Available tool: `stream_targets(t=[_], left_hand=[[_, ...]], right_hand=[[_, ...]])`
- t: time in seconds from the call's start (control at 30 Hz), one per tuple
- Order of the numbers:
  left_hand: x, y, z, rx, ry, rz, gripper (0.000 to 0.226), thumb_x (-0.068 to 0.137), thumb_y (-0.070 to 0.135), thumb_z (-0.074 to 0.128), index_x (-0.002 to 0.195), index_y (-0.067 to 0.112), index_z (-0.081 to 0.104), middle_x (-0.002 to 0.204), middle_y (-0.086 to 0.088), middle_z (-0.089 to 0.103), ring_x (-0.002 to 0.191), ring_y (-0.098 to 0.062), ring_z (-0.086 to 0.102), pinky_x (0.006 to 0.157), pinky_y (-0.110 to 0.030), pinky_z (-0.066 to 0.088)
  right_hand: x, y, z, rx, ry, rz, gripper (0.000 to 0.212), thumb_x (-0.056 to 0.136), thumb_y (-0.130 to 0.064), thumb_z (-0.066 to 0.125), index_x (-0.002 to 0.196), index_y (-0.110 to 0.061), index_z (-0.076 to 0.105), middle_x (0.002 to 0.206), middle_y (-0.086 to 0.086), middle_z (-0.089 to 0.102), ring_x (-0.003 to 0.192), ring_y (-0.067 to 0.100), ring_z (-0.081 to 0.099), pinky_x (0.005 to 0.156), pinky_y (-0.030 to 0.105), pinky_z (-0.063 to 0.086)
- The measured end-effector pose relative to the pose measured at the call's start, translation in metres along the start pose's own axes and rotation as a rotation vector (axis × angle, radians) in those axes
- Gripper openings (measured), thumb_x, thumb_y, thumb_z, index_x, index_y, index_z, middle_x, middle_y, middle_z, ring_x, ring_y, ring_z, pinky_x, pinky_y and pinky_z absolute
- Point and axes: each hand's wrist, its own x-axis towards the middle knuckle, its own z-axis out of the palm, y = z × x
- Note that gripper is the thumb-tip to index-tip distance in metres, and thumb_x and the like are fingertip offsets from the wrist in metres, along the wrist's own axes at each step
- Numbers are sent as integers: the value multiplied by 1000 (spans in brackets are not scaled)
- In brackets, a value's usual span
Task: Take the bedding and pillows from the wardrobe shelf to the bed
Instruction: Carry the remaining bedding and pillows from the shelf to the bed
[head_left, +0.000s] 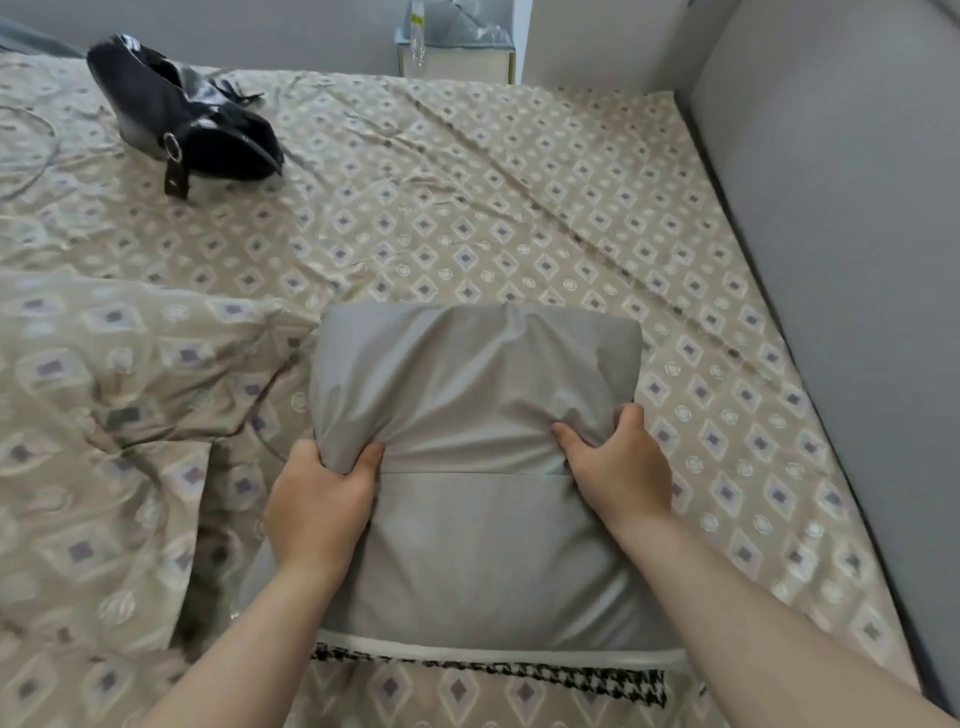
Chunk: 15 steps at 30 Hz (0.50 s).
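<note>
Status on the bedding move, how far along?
Done: a patterned pillow already lies on the bed. In hand: left hand and right hand both grip the grey pillow, low over the bed. Left: release it; the wardrobe shelf is out of view.

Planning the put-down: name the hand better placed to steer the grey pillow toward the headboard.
Right, probably. The right hand grips the grey pillow on the side nearer the grey headboard, with bare bed sheet beyond. The left hand grips the far side, beside the patterned duvet.
</note>
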Motion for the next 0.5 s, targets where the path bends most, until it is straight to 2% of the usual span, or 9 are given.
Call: stream_targets(t=[0.13, 0.23, 0.33, 0.4, 0.5], left_hand=[[8, -15, 15, 100, 44, -49, 67, 61, 63, 74, 95, 11, 51, 101, -15, 64, 99, -39, 58, 79, -46, 45], [2, -24, 26, 211, -4, -58, 96, 57, 70, 72, 119, 1, 49, 122, -20, 56, 117, -41, 49, 95, -51, 39], [1, -32, 33, 270, -80, -20, 118, 61, 78, 61, 141, -2, 32, 145, -23, 40, 135, -38, 35, 109, -49, 30], [4, -34, 35, 290, -138, -12, 126, 59, 84, 55, 145, -3, 24, 152, -22, 31, 141, -34, 27, 114, -47, 24], [6, -29, 29, 305, -162, -14, 130, 55, 88, 49, 145, -2, 24, 153, -20, 29, 142, -33, 25, 114, -49, 23]], right_hand=[[5, 14, 18, -19, -28, 79, 75, 71, -66, 68, 110, -9, 42, 115, 16, 63, 106, 38, 61, 82, 41, 47], [-5, 32, 28, -76, -31, 126, 83, 73, -67, 65, 119, -2, 42, 123, 23, 56, 115, 41, 54, 92, 43, 43], [-11, 39, 36, -175, -49, 136, 92, 77, -70, 55, 131, 2, 35, 134, 26, 45, 124, 43, 43, 102, 45, 36], [-11, 39, 37, -186, -86, 152, 100, 78, -72, 50, 140, 3, 27, 141, 24, 39, 129, 41, 40, 105, 45, 34], [-11, 35, 33, -161, -141, 184, 103, 79, -74, 46, 145, 1, 21, 147, 22, 33, 133, 39, 37, 106, 45, 33]])
